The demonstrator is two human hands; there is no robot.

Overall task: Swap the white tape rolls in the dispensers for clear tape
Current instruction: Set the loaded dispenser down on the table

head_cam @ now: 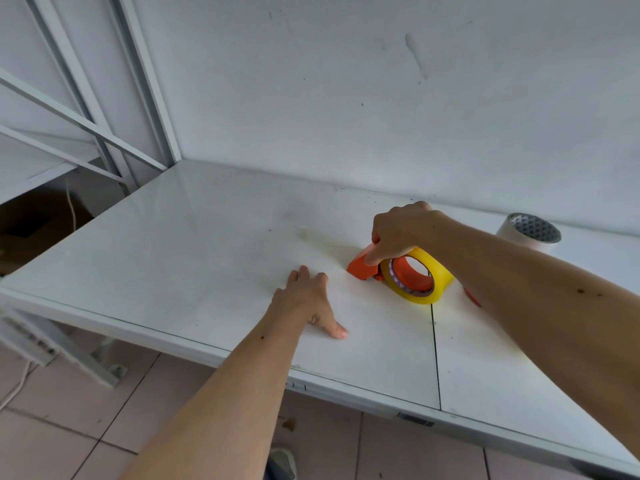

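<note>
An orange tape dispenser [360, 266] lies on the white table [207, 244], right of centre. A yellowish clear tape roll [434, 271] sits around its orange hub. My right hand [401, 233] grips the dispenser from above, fingers curled over its top and thumb pressing its front. A thin strip of clear tape [313, 235] runs from the dispenser along the table to the left. My left hand [306, 303] rests flat on the table, fingers spread, just left of the dispenser. A white tape roll [530, 232] stands behind my right forearm near the wall.
A white wall rises behind the table. White metal shelf frames [114, 109] stand at the left, with a cardboard box [31, 223] beneath them. The table's front edge runs diagonally above a tiled floor [104, 410]. A seam [435, 358] splits the tabletop at the right.
</note>
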